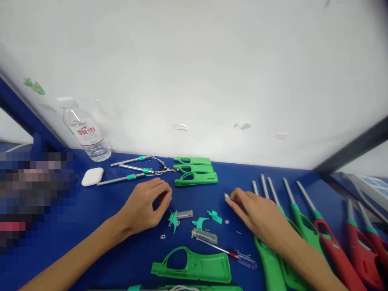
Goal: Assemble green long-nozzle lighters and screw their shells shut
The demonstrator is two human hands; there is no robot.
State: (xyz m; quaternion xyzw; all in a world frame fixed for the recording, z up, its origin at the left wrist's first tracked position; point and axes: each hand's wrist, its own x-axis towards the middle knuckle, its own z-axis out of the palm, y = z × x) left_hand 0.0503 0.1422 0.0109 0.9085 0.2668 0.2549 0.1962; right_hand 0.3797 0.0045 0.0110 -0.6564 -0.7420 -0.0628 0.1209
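My left hand (150,202) is closed in a pinch over the blue table, with a small piece, mostly hidden, at its fingertips. Between the fingertips of my right hand (251,206) is a small metal-tipped part (227,197). Two clear fuel tanks (206,236) lie between and below the hands, near teal trigger pieces (200,222) and tiny metal plates. A screwdriver (242,258) with a clear handle lies beside the lower tank. Nearer the front is an open green lighter shell half (194,266), hollow side up. Three green shell halves (197,178) lie at the back.
Metal lighter tubes (121,179) with teal collars and wires lie back left, near a white case (92,177) and a water bottle (87,135). Green and red lighters (333,246) line the right side. A white wall (194,81) rises behind the table.
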